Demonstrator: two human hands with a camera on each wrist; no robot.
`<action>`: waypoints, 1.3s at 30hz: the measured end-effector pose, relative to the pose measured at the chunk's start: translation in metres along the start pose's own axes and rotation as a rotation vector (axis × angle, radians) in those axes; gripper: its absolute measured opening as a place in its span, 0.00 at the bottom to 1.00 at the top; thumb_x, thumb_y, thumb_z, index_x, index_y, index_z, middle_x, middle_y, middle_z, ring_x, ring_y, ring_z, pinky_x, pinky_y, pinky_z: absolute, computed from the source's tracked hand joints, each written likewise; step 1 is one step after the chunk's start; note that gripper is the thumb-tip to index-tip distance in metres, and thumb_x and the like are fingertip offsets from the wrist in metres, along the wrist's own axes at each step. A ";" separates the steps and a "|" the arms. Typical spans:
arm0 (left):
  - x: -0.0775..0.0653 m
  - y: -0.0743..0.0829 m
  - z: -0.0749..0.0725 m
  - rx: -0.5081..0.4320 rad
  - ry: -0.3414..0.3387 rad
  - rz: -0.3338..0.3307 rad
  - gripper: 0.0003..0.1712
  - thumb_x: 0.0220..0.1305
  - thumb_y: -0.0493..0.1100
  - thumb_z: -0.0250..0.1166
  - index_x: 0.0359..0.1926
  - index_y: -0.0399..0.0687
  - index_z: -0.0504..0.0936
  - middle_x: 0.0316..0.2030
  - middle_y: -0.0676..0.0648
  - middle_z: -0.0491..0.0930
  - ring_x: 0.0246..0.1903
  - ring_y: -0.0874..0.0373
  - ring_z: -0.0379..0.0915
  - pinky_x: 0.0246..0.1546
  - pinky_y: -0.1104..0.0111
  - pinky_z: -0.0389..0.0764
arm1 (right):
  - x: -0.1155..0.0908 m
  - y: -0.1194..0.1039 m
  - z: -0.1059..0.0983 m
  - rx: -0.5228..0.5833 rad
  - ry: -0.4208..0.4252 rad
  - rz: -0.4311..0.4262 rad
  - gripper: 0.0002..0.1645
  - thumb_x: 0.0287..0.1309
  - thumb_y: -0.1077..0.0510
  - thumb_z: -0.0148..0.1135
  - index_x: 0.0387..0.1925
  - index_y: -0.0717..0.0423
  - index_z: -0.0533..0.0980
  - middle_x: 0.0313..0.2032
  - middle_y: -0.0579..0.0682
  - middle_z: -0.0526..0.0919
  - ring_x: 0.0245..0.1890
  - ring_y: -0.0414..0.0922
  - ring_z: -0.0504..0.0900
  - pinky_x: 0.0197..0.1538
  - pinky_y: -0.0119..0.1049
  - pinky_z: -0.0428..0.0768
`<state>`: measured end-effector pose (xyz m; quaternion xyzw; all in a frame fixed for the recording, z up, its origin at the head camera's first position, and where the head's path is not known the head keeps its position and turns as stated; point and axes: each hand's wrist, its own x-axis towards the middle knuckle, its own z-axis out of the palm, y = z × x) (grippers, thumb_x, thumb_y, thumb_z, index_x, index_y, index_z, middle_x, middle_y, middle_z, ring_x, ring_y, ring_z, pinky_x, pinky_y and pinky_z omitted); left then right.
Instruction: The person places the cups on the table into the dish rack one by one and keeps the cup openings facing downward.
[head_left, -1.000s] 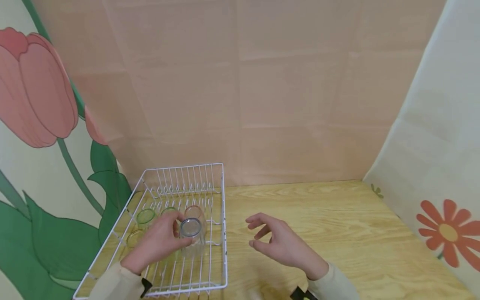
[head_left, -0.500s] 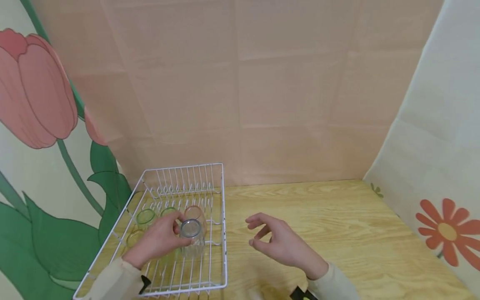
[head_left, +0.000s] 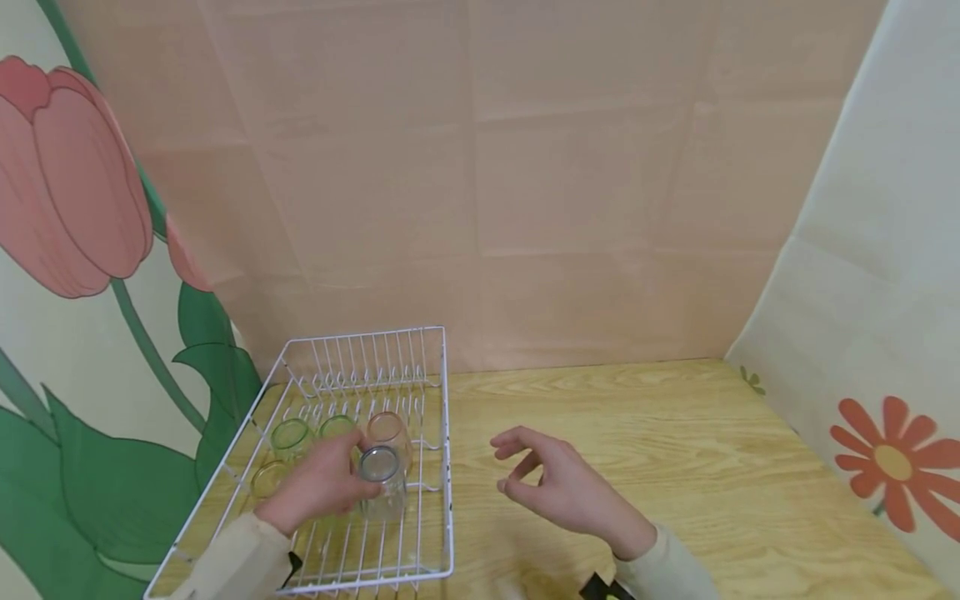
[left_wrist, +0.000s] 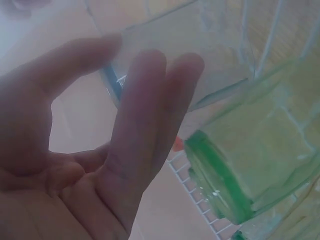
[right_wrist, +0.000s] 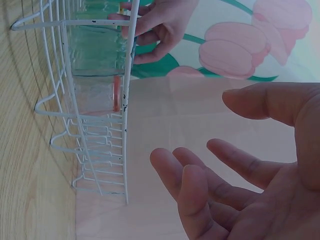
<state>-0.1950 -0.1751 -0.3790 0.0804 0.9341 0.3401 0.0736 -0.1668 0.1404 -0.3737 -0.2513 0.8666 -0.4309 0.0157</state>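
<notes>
With thumb and fingertips, my left hand grips a clear drinking glass with a bluish top, bottom up inside the white wire dish rack. In the left wrist view, the thumb and two fingers lie along the wall of this glass near its thick end. A pinkish glass stands just behind it. Two green glasses are behind my left hand, and a yellow-rimmed glass is partly hidden by the wrist. My right hand hovers right of the rack, fingers loosely bent, holding nothing.
Wooden tabletop stretches right of the rack. A pinkish-brown sheet hangs at the back. A tulip-print panel borders the left, a flower-print panel the right. Upright wire prongs line the rack's rear.
My left hand and the clear glass have shifted slightly down in the head view and a little left. My right hand stays where it was.
</notes>
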 end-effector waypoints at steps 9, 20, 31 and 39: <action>0.002 -0.009 0.003 0.001 -0.038 -0.033 0.29 0.44 0.42 0.74 0.46 0.42 0.71 0.18 0.47 0.77 0.09 0.58 0.70 0.10 0.70 0.69 | 0.000 -0.002 0.001 0.015 -0.014 0.014 0.21 0.57 0.54 0.63 0.52 0.38 0.71 0.46 0.43 0.79 0.36 0.40 0.80 0.27 0.33 0.78; 0.001 -0.013 0.007 0.010 -0.026 -0.066 0.32 0.42 0.40 0.75 0.49 0.39 0.72 0.23 0.48 0.77 0.10 0.56 0.72 0.11 0.69 0.73 | 0.000 -0.002 0.004 0.008 -0.010 -0.002 0.21 0.57 0.54 0.63 0.52 0.39 0.71 0.44 0.42 0.79 0.35 0.39 0.80 0.27 0.33 0.78; 0.002 -0.010 0.005 0.017 -0.022 -0.057 0.36 0.41 0.41 0.76 0.52 0.36 0.71 0.22 0.49 0.78 0.09 0.58 0.71 0.11 0.70 0.72 | 0.002 -0.002 0.002 -0.008 -0.004 -0.022 0.22 0.55 0.55 0.64 0.52 0.39 0.71 0.43 0.40 0.79 0.34 0.38 0.80 0.26 0.33 0.78; -0.011 -0.001 -0.017 0.006 -0.025 -0.057 0.42 0.45 0.51 0.75 0.59 0.39 0.69 0.20 0.47 0.75 0.15 0.56 0.72 0.16 0.66 0.73 | 0.003 0.002 -0.002 -0.058 0.014 0.019 0.22 0.56 0.54 0.64 0.53 0.40 0.71 0.45 0.43 0.79 0.35 0.39 0.80 0.29 0.31 0.78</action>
